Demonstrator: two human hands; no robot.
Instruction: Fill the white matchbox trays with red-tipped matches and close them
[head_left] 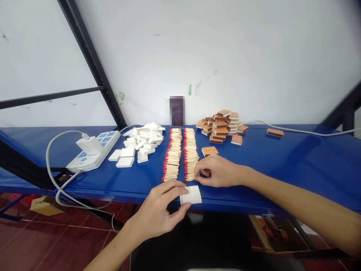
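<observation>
Near the front edge of the shelf, my left hand (166, 207) grips a small white matchbox tray (193, 195) between thumb and fingers. My right hand (216, 171) is closed in a pinch at the stick ends of the right row of matches (191, 150), at its near end. How many sticks lie between those fingertips is hidden. A second row of red-tipped matches (172, 154) runs parallel on the left. Just beyond my right hand lies an orange matchbox (209, 151).
White matchbox trays (128, 152) are heaped on the left, beside a power strip (97, 156) with a plugged charger and looping cable. Matchboxes (221, 131) are piled at the back right; a single matchbox (275, 132) lies farther right. A blurred dark rectangle (177, 111) leans on the wall.
</observation>
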